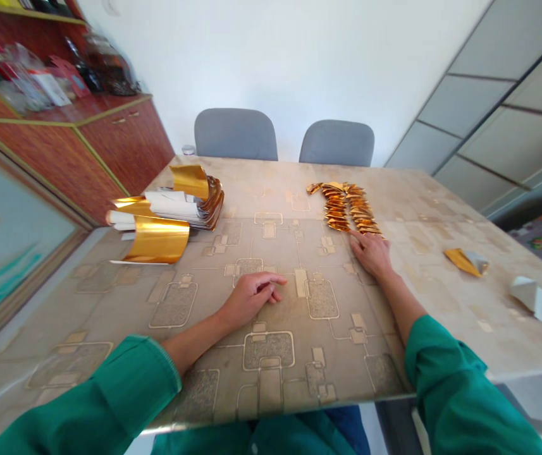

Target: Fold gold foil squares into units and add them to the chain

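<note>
Patterned desk (271, 196) setup: right hand (371, 254) lies flat, fingers (357, 236) relaxed and just touching the end of a double row of folded gold foil packets (344, 207), nothing gripped. Left hand (252, 298) rests empty near the middle, fingers loosely curled. Gold foil rolls with white paper (157, 239) sit off to the left.

Here we go: your folded gold foil pieces (344, 205) lie overlapped in two curving rows on the worktop (271, 189), glinting, shiny side up. Your right hand (371, 254) is right there, touching the near end, open and flat, while your left hand (252, 298) rests empty, loosely curled, well apart.
</note>
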Demonstrator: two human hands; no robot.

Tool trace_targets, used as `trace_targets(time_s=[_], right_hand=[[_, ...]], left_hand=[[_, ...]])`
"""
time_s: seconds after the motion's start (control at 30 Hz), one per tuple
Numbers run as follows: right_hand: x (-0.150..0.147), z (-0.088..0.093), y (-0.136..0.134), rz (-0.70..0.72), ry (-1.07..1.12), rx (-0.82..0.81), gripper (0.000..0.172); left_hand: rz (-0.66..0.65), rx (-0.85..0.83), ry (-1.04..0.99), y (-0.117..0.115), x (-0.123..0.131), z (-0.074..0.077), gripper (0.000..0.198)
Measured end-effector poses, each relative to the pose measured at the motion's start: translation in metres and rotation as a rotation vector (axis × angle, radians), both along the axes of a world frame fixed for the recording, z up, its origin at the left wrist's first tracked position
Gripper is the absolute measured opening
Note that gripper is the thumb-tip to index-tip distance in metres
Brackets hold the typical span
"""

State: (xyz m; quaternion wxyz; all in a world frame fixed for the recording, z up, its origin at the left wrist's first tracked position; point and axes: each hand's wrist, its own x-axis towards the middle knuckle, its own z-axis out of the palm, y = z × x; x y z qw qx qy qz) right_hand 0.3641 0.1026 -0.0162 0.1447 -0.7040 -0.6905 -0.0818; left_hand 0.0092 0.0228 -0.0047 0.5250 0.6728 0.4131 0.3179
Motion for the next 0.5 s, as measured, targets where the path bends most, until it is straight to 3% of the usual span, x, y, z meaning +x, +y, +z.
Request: trace_targets(time_s=[0.17, 0.33, 0.4, 0.5], right_hand=[[-0.003, 0.003, -0.006, 0.049, 0.12, 0.161, 0.041], [-0.037, 0.018, -0.023, -0.02, 0.517, 0.274, 0.041], [-0.057, 0.023, -0.031, -0.072, 0.702, 0.238, 0.044], [-0.082, 0.026, -0.041, -0.036, 0.874, 0.166, 0.044]], left_hand=[[0.002, 0.01, -0.038, -0.001, 0.0, -0.002, 0.031], [-0.026, 0.101, -0.024, 0.001, 0.0, -0.002, 0.031], [0.002, 0.246, 0.024, 0.009, -0.005, 0.008, 0.028], [0.166, 0.553, 0.143, 0.038, -0.027, 0.039, 0.029]])
